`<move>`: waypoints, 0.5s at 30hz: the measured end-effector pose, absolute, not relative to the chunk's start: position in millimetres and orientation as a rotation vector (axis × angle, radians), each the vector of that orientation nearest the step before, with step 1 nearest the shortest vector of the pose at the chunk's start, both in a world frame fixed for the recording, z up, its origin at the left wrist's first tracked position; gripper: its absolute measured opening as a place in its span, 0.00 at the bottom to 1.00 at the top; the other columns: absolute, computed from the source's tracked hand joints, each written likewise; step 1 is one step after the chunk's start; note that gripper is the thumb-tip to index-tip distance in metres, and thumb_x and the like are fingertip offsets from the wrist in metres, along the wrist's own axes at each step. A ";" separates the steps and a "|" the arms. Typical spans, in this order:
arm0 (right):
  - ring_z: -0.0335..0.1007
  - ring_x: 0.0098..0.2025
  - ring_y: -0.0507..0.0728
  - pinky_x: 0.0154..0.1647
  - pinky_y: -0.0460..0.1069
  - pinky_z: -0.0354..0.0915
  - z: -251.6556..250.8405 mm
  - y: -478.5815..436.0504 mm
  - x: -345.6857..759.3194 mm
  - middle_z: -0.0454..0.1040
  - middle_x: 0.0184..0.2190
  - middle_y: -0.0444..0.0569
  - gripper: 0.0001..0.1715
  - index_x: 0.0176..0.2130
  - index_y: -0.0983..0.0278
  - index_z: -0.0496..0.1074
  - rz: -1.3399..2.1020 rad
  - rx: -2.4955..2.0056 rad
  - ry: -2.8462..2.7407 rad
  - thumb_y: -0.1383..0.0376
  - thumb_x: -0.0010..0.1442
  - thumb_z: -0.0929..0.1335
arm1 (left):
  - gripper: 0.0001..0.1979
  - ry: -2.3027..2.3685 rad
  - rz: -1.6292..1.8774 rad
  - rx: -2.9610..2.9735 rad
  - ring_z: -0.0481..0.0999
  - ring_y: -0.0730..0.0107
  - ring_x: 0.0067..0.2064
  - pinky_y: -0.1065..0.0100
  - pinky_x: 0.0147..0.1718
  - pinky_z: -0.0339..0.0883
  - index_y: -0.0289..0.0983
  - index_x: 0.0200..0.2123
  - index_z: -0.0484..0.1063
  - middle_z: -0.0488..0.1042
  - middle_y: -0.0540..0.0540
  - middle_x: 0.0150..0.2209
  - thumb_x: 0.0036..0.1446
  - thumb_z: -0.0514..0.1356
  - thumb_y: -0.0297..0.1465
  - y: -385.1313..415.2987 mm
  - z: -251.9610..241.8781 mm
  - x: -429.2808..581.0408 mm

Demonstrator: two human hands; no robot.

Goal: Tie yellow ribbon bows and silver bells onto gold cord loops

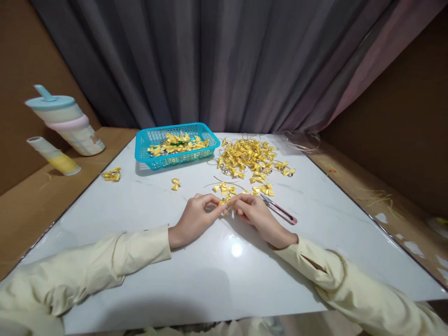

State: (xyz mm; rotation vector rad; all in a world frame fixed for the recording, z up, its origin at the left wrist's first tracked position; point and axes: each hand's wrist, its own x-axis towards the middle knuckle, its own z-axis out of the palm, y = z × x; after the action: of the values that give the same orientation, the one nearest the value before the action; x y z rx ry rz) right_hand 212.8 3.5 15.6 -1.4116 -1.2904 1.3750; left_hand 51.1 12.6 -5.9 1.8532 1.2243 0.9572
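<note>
Between my two hands, over the middle of the white table, is a small yellow ribbon bow (pixel 224 200) with a silvery bell. My left hand (pixel 197 215) pinches it between thumb and fingertips. My right hand (pixel 258 215) is closed at the bow's other side, its fingertips pressed together there; a thin cord seems to be in them. Just beyond my fingers lie several more yellow bows (pixel 224 188) with loose gold cord. Thread snips (pixel 283 212) with a pinkish handle rest to the right of my right hand.
A blue plastic basket (pixel 182 163) holds several yellow bows. Beside it is a large pile of bows with bells (pixel 247 156). A single bow (pixel 175 184) and a small bundle (pixel 112 174) lie leftward. A tumbler (pixel 75 123) and a yellow-wound tube (pixel 56 157) stand at the left.
</note>
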 end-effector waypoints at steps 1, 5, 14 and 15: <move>0.43 0.16 0.45 0.16 0.44 0.40 15.7 3.8 213.3 0.55 0.14 0.36 0.06 0.24 0.67 0.69 1.410 -1.398 -1.266 0.67 0.45 0.63 | 0.06 1.227 0.956 1.861 0.72 0.67 0.35 0.68 0.35 0.65 0.38 0.28 0.75 0.76 0.49 0.28 0.53 0.60 0.33 12.5 -5.8 51.0; 0.41 0.15 0.44 0.16 0.44 0.36 15.4 5.2 217.6 0.52 0.14 0.36 0.06 0.24 0.67 0.67 1.545 -1.307 -1.212 0.66 0.47 0.64 | 0.06 1.220 0.936 1.853 0.73 0.67 0.36 0.68 0.37 0.65 0.38 0.28 0.75 0.76 0.49 0.28 0.54 0.60 0.32 11.7 -4.0 51.1; 0.35 0.12 0.43 0.14 0.44 0.35 15.5 17.1 235.1 0.54 0.13 0.36 0.09 0.25 0.67 0.64 2.191 -0.999 -1.108 0.65 0.54 0.62 | 0.05 1.247 0.939 1.899 0.72 0.67 0.35 0.68 0.36 0.64 0.37 0.28 0.74 0.76 0.49 0.28 0.53 0.60 0.31 12.1 -7.5 50.3; 0.35 0.12 0.43 0.13 0.44 0.35 16.1 17.8 236.2 0.56 0.13 0.37 0.10 0.24 0.67 0.64 2.229 -0.987 -1.094 0.65 0.55 0.61 | 0.04 1.248 0.939 1.905 0.72 0.67 0.35 0.67 0.36 0.64 0.37 0.28 0.74 0.76 0.49 0.28 0.53 0.60 0.31 11.9 -7.6 50.1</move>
State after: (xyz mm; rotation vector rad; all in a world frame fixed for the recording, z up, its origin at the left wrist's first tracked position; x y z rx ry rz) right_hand 236.2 17.8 16.1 -0.9874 -1.0944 2.2293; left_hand 50.1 11.9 -7.6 1.9051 1.2484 0.9394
